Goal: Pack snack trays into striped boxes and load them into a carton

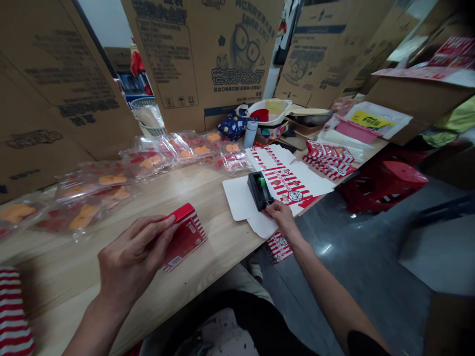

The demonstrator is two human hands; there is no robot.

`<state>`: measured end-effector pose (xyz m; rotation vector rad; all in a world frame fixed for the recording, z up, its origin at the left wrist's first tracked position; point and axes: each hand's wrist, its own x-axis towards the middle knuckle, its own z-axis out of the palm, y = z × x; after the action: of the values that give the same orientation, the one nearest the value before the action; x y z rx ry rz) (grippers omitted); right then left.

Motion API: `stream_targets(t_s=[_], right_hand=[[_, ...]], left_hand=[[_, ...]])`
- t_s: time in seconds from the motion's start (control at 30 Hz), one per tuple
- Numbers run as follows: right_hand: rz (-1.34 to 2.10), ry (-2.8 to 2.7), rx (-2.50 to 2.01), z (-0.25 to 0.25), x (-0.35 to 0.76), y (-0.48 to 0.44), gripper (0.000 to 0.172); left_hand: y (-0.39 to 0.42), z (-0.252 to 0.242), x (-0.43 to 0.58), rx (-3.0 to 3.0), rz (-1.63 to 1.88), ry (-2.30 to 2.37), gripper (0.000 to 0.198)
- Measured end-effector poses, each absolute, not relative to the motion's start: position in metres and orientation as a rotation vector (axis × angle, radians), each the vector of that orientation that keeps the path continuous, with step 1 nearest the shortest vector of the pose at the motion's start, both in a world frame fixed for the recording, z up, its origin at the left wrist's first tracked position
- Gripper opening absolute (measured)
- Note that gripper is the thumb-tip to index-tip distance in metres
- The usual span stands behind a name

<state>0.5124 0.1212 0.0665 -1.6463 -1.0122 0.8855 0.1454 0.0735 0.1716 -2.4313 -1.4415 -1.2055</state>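
My left hand pinches the top edge of a small red carton with red-and-white striped sides. The carton stands tilted on the wooden table. At the cutter end of a black tape dispenser with a green core, my right hand has thumb and fingers closed in a pinch, seemingly on the clear tape, which is too thin to make out. Under the dispenser lie flat white and red-striped carton blanks.
Clear bags of orange pieces line the back of the table. Tall cardboard boxes stand behind. A blue bottle, a stack of striped packs and a red stool are farther right. A striped box sits lower left.
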Motion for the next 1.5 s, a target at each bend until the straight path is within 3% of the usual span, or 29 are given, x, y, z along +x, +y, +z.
stream_targets(t_s=[0.1, 0.23, 0.33, 0.43, 0.5, 0.6, 0.7, 0.97, 1.27, 1.4, 1.5], right_hand=[[0.726, -1.055, -1.71, 0.061, 0.51, 0.113, 0.029], [0.568, -1.143, -1.72, 0.08, 0.498, 0.094, 0.018], [0.706, -1.379, -1.531, 0.112, 0.462, 0.078, 0.012], [1.045, -1.563, -1.12, 0.149, 0.404, 0.064, 0.019], [1.211, -1.607, -0.926, 0.168, 0.364, 0.058, 0.037], [1.373, -1.563, -0.82, 0.18, 0.319, 0.058, 0.062], [1.43, -1.437, -0.896, 0.177, 0.298, 0.062, 0.071], [1.394, -1.375, -1.044, 0.164, 0.291, 0.064, 0.068], [1.419, -1.378, -0.999, 0.163, 0.291, 0.064, 0.069], [1.333, -1.418, -1.006, 0.159, 0.291, 0.064, 0.064], [1.284, -1.436, -1.008, 0.156, 0.29, 0.066, 0.063]], left_hand=[[0.072, 0.175, 0.146, -2.402, -1.224, -1.397, 0.008], [0.064, 0.182, 0.146, -2.464, -1.164, -1.379, 0.017], [0.058, 0.184, 0.146, -2.489, -1.216, -1.397, 0.021], [0.052, 0.183, 0.146, -2.489, -1.274, -1.432, 0.022], [0.048, 0.182, 0.147, -2.503, -1.289, -1.488, 0.022], [0.042, 0.178, 0.148, -2.453, -1.388, -1.618, 0.024], [0.038, 0.173, 0.146, -2.41, -1.498, -1.665, 0.03], [0.041, 0.185, 0.143, -2.572, -1.388, -1.58, 0.012], [0.058, 0.19, 0.146, -2.333, -2.012, -2.322, 0.016], [0.058, 0.196, 0.141, -2.404, -1.867, -2.314, 0.026], [0.06, 0.203, 0.137, -2.581, -1.593, -2.209, 0.024]])
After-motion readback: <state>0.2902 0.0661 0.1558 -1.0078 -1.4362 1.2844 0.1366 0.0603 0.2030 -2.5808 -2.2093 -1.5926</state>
